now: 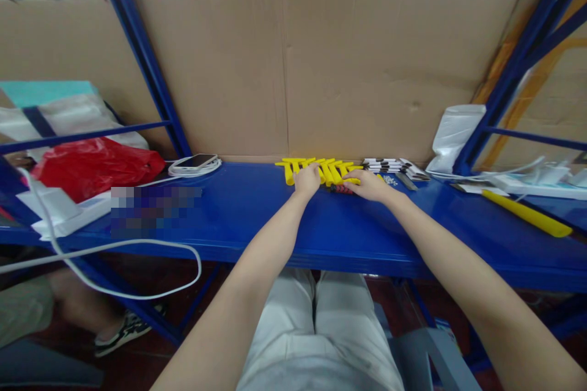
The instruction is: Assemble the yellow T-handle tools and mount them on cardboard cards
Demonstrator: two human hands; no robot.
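A row of yellow T-shaped plastic pieces (329, 172) lies side by side on the blue shelf table (257, 211), near the cardboard back wall. My left hand (307, 179) rests at the left part of the row, its fingers bent down onto a yellow piece. At the row's right end, my right hand (368, 186) has its fingers curled around the end of another yellow piece. Small dark red items (342, 189) show between my hands, too small to make out. My hands hide parts of the pieces.
Beyond my right hand are stacked black-and-white packets (383, 165), a grey flat strip (406, 181), a white pouch (456, 134) and a yellow-handled tool (527, 214). On the left are a phone (197, 162), cables, a power strip (87, 214) and a red bag (98, 165). Another person's leg (82, 299) shows below.
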